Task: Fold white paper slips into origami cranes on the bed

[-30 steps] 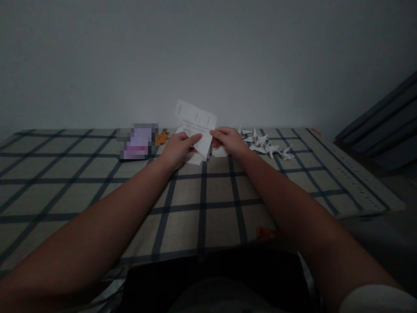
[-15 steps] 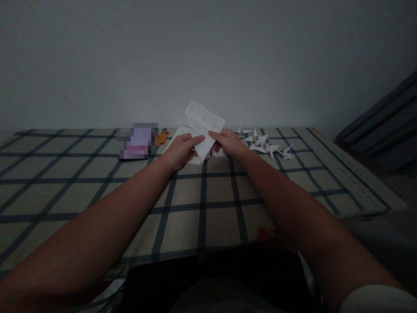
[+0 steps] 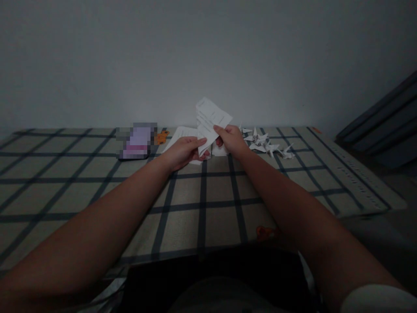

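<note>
A white printed sheet of paper (image 3: 211,117) stands tilted above the table's far middle, its top corner pointing up. My right hand (image 3: 232,140) pinches its right edge. My left hand (image 3: 182,151) pinches its lower left edge with thumb and fingers. More white paper (image 3: 180,133) lies flat on the checked tablecloth (image 3: 202,191) under and behind my hands.
Several small folded white paper cranes (image 3: 265,145) lie scattered just right of my right hand. A blurred purple object (image 3: 137,141) and a small orange thing (image 3: 161,137) sit to the left. A plain wall rises behind the table; dark slats stand at far right.
The sheet has swung to the right and turned more upright between my hands. My right hand rose slightly; my left hand stayed low near the table.
</note>
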A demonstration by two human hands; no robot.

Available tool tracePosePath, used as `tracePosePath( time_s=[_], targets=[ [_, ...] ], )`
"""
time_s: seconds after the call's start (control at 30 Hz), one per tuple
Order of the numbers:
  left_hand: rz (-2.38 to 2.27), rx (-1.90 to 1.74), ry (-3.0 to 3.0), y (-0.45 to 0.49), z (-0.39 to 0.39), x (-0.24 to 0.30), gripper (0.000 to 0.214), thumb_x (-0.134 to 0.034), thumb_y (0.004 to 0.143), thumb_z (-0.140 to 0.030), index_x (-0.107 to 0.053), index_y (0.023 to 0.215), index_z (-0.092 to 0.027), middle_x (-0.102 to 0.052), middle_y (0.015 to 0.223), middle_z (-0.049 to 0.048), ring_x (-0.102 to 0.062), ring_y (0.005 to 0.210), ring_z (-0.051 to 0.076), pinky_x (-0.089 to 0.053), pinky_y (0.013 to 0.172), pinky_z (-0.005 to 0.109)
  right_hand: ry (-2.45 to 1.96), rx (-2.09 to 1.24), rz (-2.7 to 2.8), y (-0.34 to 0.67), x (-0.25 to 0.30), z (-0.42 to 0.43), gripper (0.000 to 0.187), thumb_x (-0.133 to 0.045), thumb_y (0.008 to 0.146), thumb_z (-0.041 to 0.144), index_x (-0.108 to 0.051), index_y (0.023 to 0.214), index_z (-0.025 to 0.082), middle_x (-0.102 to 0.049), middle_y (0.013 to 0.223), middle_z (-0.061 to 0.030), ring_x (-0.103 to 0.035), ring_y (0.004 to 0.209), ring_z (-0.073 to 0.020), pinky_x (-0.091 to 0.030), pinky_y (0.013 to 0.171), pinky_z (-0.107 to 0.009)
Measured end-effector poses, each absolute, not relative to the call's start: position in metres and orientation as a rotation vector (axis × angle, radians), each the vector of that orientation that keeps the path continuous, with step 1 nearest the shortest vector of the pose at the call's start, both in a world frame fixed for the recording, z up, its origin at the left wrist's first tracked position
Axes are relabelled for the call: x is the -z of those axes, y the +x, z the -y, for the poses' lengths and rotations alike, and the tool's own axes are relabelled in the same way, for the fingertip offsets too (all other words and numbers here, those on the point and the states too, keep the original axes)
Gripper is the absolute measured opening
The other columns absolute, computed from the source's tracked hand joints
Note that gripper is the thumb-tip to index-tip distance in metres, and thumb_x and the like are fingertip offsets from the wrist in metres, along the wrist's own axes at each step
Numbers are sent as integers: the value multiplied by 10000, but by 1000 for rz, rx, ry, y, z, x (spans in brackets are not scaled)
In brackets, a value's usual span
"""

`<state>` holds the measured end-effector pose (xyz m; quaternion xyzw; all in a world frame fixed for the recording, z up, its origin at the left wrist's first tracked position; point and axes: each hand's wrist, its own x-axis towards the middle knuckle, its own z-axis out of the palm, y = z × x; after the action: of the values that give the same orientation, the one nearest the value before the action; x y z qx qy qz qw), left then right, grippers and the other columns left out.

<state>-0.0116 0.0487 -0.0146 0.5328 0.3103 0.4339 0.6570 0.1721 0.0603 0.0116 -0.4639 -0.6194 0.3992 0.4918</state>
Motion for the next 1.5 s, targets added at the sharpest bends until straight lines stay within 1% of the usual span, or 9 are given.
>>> tracePosePath(
  time_s=[0.13,0.33,0.43,0.63,0.83,1.0,1.2,1.3,1.5],
  targets=[
    [-746,-965,1220,-12,-49,14,272,-855,763,-375,-748,738,-125,-728,728,106,-651,608,134,-556,569,238,-1145,-918,1481,174,-11,-62,445,-581,993,302,-514,569,183,-496,474,35,-434,428,-69,-356,464,-207],
    [-786,-913,1222,-16,-50,15,284,-854,776,-354,-725,775,-102,-711,707,64,-632,594,87,-526,566,172,-1201,-881,1451,173,-15,-59,448,-581,984,267,-525,551,169,-481,438,45,-428,407,-58,-330,449,-195],
    [-766,-898,1208,-17,-49,15,286,-842,794,-356,-713,796,-100,-706,706,53,-632,601,84,-536,586,177,-1188,-870,1451,173,-16,-58,460,-575,985,251,-519,536,167,-480,427,46,-431,401,-53,-328,449,-188],
    [-752,-863,1191,-15,-47,12,223,-809,828,-311,-734,863,-105,-721,730,65,-651,588,94,-535,542,165,-1159,-851,1454,174,-14,-59,471,-573,987,263,-508,530,172,-478,430,44,-428,403,-53,-323,448,-188],
    [-704,-904,1140,-14,-46,9,240,-868,764,-286,-720,782,-98,-654,620,18,-592,502,60,-496,480,122,-1163,-867,1431,173,-14,-58,481,-574,988,262,-495,522,173,-477,427,42,-426,408,-53,-332,456,-188],
    [-708,-884,1152,-14,-44,6,234,-852,780,-298,-720,796,-105,-689,646,41,-613,496,77,-518,486,144,-1146,-863,1372,175,-13,-62,468,-573,986,274,-494,535,180,-473,430,46,-418,404,-55,-336,457,-193],
    [-756,-895,1189,-15,-42,2,256,-840,791,-265,-676,672,-108,-639,569,16,-539,428,41,-443,431,111,-1119,-883,1301,178,-9,-69,436,-606,964,268,-498,550,183,-485,441,51,-421,402,-54,-339,452,-195],
    [-726,-891,1169,-14,-41,2,210,-847,777,-252,-701,724,-110,-683,637,32,-593,481,59,-493,475,124,-1084,-879,1296,180,-4,-75,434,-601,965,289,-492,557,188,-476,441,54,-414,398,-54,-323,442,-198],
    [-705,-870,1200,-15,-41,4,113,-820,792,-178,-766,868,-114,-758,821,64,-704,686,87,-587,670,141,-1055,-861,1250,186,2,-86,389,-601,961,310,-499,605,191,-496,484,49,-439,427,-57,-340,454,-192]
  ],
)
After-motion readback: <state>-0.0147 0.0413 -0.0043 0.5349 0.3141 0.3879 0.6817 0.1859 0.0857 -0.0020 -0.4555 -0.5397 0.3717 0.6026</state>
